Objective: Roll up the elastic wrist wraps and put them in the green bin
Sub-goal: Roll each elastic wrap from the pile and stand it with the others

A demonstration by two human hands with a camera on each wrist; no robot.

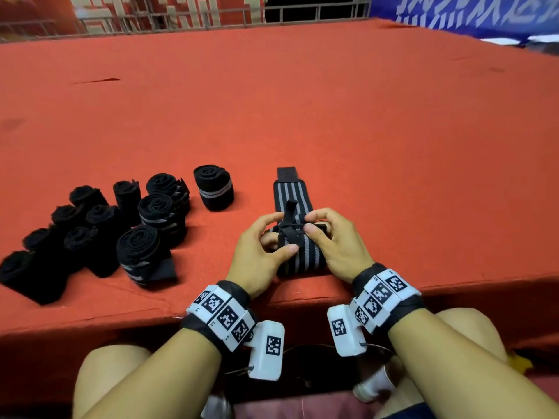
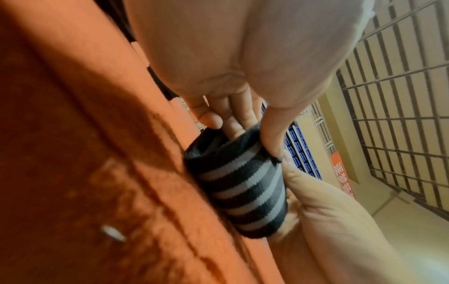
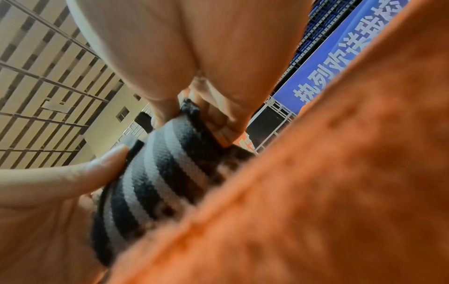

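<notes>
Spreading out ahead of you is the red cloth table [image 1: 332, 110], its near edge just past your knees, and everything of the task that is in view lies on the near part of it. Behind its far edge runs a metal railing [image 1: 181, 16], with a blue banner [image 1: 472, 13] bearing white characters at the far right.

To your left a cluster of rolled wraps [image 1: 99, 231] stands on the cloth, black rolls packed close together, most on end with the spiral showing; one rolled wrap with a grey band [image 1: 214, 187] stands a little apart, nearer the middle.

Straight in front of you the striped wrist wrap [image 1: 295, 204] lies flat on the cloth, black with grey stripes, its far end finished with a plain black tab [image 1: 287, 173]. Its near end is turned into a short roll right at the table edge, and a black thumb loop [image 1: 291, 207] sticks up from it.

Your left hand [image 1: 263, 252] grips the left end of that roll, thumb pressed on top, fingers curled under and into the open end, as the left wrist view shows. Your right hand [image 1: 335, 240] grips the right end, thumb and forefinger pinching the cloth by the loop. Both wrists carry white marker bands [image 1: 223, 316]
</notes>
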